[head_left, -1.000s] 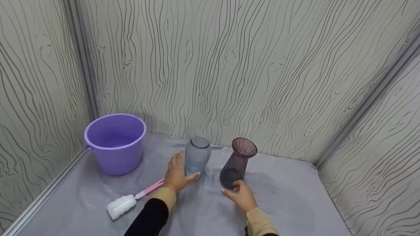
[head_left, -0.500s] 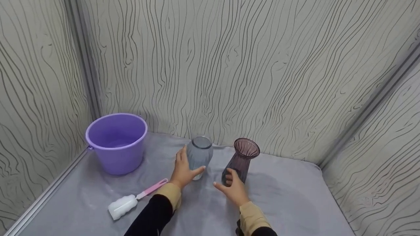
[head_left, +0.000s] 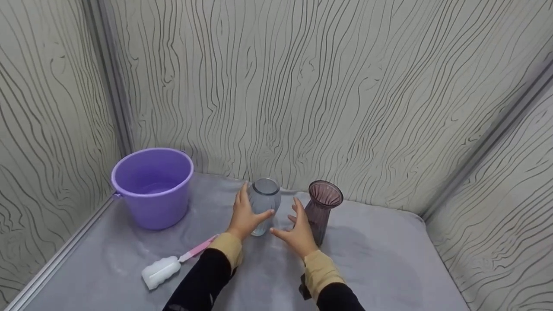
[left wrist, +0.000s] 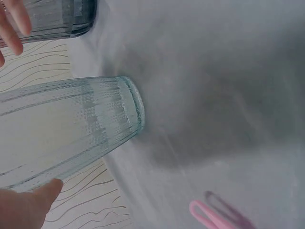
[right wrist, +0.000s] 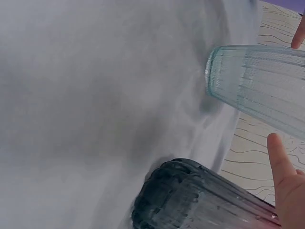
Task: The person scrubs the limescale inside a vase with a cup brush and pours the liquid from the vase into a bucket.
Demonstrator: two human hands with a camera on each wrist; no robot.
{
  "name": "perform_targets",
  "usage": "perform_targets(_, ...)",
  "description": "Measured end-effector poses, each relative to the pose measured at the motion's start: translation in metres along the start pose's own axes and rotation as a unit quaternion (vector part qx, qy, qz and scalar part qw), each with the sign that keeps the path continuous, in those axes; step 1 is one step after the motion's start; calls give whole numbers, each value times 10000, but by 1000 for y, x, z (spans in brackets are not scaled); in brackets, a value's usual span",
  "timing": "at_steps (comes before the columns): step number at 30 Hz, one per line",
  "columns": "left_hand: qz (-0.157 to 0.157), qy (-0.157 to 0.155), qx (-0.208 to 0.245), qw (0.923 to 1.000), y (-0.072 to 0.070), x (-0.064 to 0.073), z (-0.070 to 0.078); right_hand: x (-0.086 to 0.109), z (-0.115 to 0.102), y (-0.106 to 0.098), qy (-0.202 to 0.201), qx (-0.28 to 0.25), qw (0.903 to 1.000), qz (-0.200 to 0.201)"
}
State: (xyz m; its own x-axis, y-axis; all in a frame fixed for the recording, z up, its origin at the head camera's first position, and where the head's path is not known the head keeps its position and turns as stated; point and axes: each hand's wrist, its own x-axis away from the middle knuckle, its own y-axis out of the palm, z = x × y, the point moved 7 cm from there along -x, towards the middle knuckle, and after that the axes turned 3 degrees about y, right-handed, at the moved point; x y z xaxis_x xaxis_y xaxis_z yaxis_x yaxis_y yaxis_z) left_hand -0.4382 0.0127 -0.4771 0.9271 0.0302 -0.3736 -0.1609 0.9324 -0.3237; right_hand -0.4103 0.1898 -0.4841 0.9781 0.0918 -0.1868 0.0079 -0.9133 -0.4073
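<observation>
Centrally, in the lower half of the head view, a pale blue glass vase (head_left: 265, 202) is seen standing on a grey cloth (head_left: 380, 259), its mouth turned up. Its left side is flanked by the left hand (head_left: 247, 219), whose fingers are extended, with the thumb held across the front of the glass; no grip is shown, and whether the glass is touched cannot be told. To the right, the right hand (head_left: 299, 233) is held with fingers parted and nothing grasped, and the lower left part of a purple glass vase (head_left: 320, 211) is partly hidden by it. In the right wrist view, one of its fingertips (right wrist: 274, 140) is pointed at the blue vase, with a narrow gap left between them.

At the left of the head view a purple bucket (head_left: 157, 211) is placed, and below it a brush with a white head (head_left: 160, 272) and a pink handle (head_left: 201, 248) is laid on the cloth. Both wrists are covered by dark sleeves (head_left: 203, 278) with tan cuffs (head_left: 322, 272). The background is filled by wood-grain patterned panels (head_left: 276, 86).
</observation>
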Motion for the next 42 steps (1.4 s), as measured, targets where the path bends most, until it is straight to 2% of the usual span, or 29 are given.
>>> perform_targets(4,56,-63,110,9999,-1,-4,-1,-5,-3,5,-14,-61,10000,1)
perform_targets(12,-99,-285,77,9995,5,-9,-3,-13,-8,6,-159,-47,9997,155)
perform_targets(19,-105,-262,101,9996,4,-10,-2,-15,-6,13,19,36,10000,85)
perform_targets(23,-94,-129,152,9998,2,-9,-2,-15,-7,18,111,-75,9999,-17)
perform_targets(30,-3,289,-219,9993,-1,-5,-1,-17,-9,23,47,-21,10000,38)
perform_targets(36,66,442,-282,9986,-7,-2,-2,-16,-11,26,-172,174,9997,61)
perform_targets(42,61,564,-297,9979,-11,3,-4,-16,-9,26,-218,179,9995,116)
